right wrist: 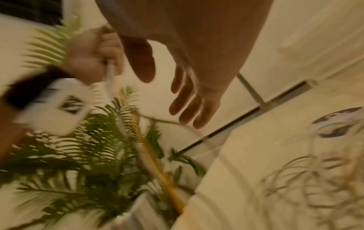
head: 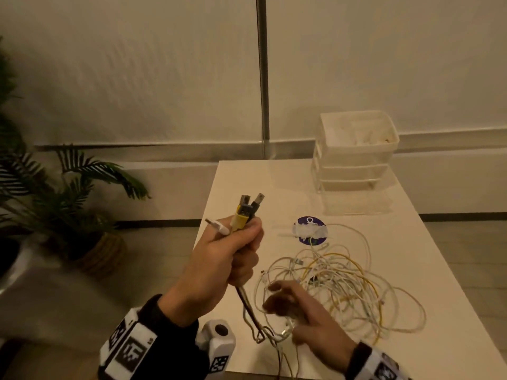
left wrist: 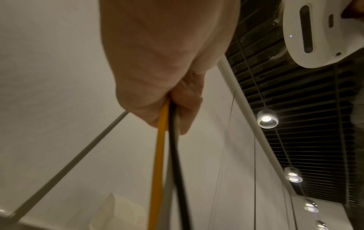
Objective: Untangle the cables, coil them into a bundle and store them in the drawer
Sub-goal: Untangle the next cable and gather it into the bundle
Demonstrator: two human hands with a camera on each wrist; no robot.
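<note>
Left hand [head: 222,259]: we see fingers [head: 247,267] wrapped tight round a bunch of USB plugs [head: 241,212], held upright.
Right hand [head: 299,311]: fingers spread loosely, gripping nothing, over the tangled cables [head: 343,281].
Cables: heaped on the surface [head: 411,242], near the drawer unit [head: 354,160].

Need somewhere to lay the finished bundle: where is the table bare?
Bare: the table between its left edge and the drawer unit, and the far-right strip beside the cable tangle. Crowded: centre-right, from the purple sticker to the right hand.
</note>
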